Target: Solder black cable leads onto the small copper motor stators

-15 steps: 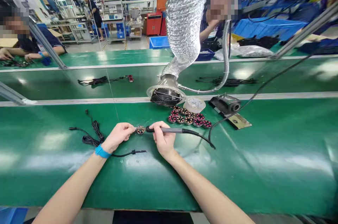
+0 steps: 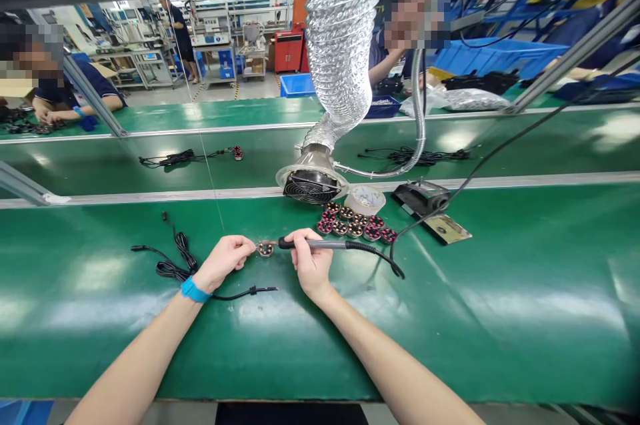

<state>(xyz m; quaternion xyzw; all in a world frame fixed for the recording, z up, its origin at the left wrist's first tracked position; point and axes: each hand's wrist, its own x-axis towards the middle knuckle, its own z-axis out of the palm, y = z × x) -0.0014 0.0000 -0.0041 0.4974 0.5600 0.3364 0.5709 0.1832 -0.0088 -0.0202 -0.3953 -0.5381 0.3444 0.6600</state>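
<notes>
Compared with 0.5 s ago, the tip of the soldering iron (image 2: 325, 245) has shifted slightly toward the far edge of the coil (image 2: 265, 251); work therefore appears to remain on the same part. The coil lies on the green table (image 2: 300, 338), between the 2 hands. The right hand (image 2: 311, 266) is clamped around the iron's handle. The left hand (image 2: 226, 261) is pinched together at the coil's left side, apparently on the thin wire (image 2: 207, 158). The other coils (image 2: 355, 229), farther right, are unchanged.
</notes>
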